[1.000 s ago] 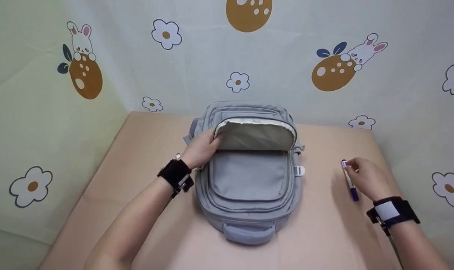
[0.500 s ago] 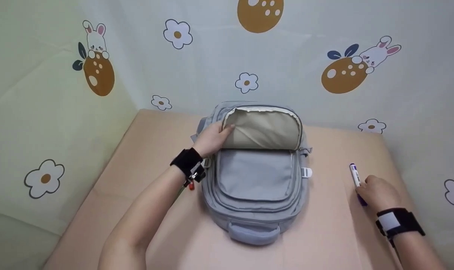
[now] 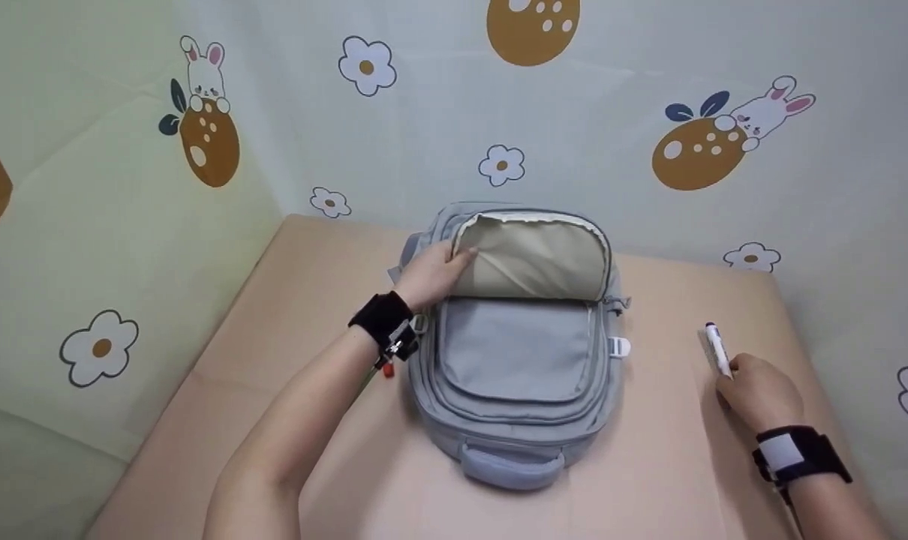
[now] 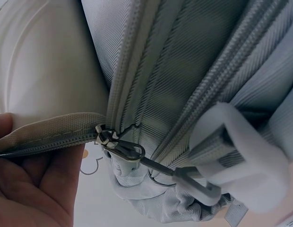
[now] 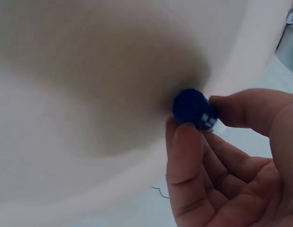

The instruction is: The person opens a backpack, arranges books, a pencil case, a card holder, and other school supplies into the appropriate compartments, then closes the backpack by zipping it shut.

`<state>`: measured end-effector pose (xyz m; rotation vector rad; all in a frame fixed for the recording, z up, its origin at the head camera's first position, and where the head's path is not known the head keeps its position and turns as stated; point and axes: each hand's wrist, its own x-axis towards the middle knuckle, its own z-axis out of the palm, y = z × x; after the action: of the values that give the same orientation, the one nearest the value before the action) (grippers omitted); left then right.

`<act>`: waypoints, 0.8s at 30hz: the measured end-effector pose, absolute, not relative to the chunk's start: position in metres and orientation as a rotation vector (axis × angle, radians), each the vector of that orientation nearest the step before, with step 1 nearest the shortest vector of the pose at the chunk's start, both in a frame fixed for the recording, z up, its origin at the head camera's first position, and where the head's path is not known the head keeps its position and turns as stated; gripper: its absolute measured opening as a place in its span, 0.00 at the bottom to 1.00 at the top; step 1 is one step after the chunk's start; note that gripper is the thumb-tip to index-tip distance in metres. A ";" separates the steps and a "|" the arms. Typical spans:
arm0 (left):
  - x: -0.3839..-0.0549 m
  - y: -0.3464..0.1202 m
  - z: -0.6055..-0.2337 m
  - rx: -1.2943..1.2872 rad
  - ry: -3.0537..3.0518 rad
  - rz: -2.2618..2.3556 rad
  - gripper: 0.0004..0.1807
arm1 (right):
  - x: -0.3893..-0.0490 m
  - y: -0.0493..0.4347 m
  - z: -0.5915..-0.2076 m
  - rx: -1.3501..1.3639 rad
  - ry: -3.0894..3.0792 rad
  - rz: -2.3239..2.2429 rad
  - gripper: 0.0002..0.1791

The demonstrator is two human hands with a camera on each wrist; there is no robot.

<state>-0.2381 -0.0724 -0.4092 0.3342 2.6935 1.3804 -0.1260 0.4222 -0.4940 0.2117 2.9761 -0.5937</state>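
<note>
A grey backpack (image 3: 514,352) lies on the table with its front pocket unzipped. My left hand (image 3: 431,276) holds the left edge of the pocket's flap (image 3: 536,259), folded back so its beige lining shows. In the left wrist view, thumb and fingers of that hand (image 4: 38,189) pinch the zippered edge (image 4: 56,130), beside a metal zipper slider (image 4: 108,137). Right of the backpack, my right hand (image 3: 762,394) pinches a white marker pen (image 3: 717,351) by its lower part. The right wrist view shows the marker's blue end (image 5: 193,109) between thumb and fingers.
A small red-ended item (image 3: 389,370) lies left of the backpack, mostly hidden by my wrist. White buckles (image 3: 619,347) stick out at the backpack's side, and its carry handle (image 3: 512,466) faces me. Patterned cloth walls (image 3: 424,112) border the table (image 3: 229,352).
My left hand has lifted the flap further back, exposing more lining. The right hand has shifted from the marker's upper end down to its lower part. The head view has turned slightly left.
</note>
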 end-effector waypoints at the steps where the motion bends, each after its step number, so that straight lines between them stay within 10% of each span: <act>1: -0.238 -0.072 -0.409 0.339 2.694 1.376 0.23 | -0.126 0.420 -0.492 0.221 2.987 -0.614 0.17; 24: -0.237 -0.072 -0.410 0.304 2.657 1.423 0.23 | -0.108 0.284 -0.419 -0.961 3.520 -0.868 0.22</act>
<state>-0.2367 -0.0719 -0.4097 0.3036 2.6570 1.4229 -0.1078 0.2836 -0.4190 -0.9609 3.5199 -0.8681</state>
